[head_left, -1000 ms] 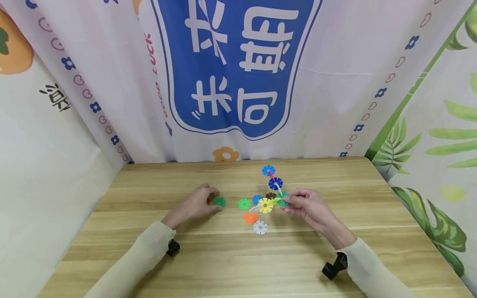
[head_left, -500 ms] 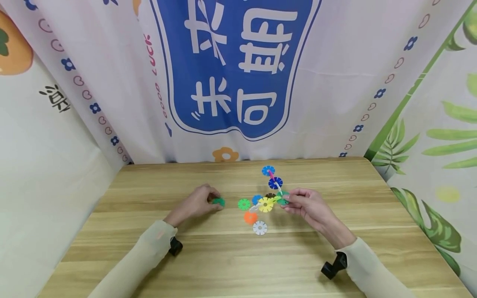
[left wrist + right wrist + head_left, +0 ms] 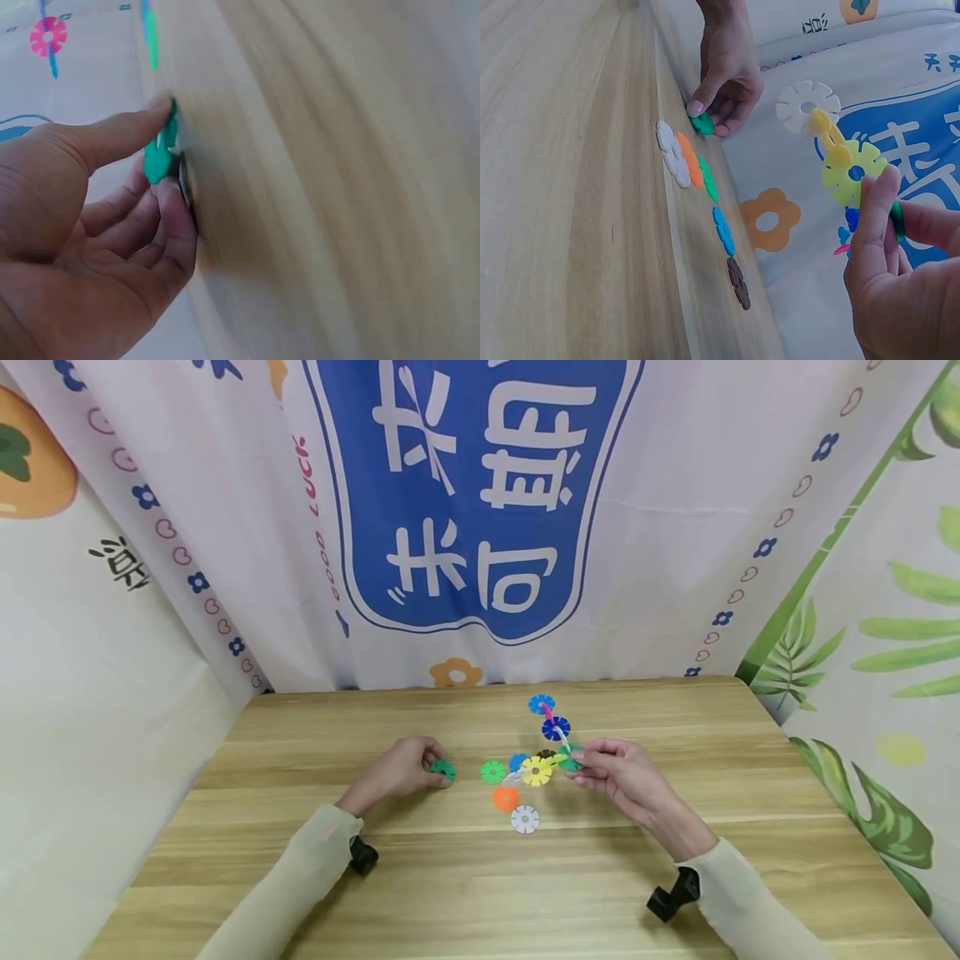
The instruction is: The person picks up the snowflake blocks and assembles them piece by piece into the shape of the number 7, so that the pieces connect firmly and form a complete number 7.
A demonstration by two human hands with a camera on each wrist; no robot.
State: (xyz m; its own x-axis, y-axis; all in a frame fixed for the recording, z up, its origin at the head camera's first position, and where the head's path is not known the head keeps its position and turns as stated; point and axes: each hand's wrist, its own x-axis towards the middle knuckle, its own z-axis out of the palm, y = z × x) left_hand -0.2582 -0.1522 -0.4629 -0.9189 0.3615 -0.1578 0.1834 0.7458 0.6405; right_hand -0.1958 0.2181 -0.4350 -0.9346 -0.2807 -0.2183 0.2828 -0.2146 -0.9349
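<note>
In the head view my left hand (image 3: 401, 770) pinches a green notched plastic disc (image 3: 443, 769) between thumb and fingers, close over the wooden table. The left wrist view shows this disc (image 3: 159, 159) edge-on at the fingertips. My right hand (image 3: 618, 772) holds a linked chain of discs by another green disc (image 3: 572, 758). One branch has a yellow disc (image 3: 536, 771) and a white one; the other runs to a dark blue disc (image 3: 556, 728) and a blue disc (image 3: 542, 704). In the right wrist view the yellow-green disc (image 3: 840, 174) hangs above the table.
Loose discs lie on the table between the hands: light green (image 3: 493, 772), blue (image 3: 723, 231), brown (image 3: 738, 283), orange (image 3: 506, 798) and white (image 3: 525, 819). A printed curtain (image 3: 660, 568) hangs behind the table's far edge. Each wrist carries a black camera.
My left fingers have closed on the green disc, which lay flat beside them, and tilted it up. The right hand and its chain stay nearly still.
</note>
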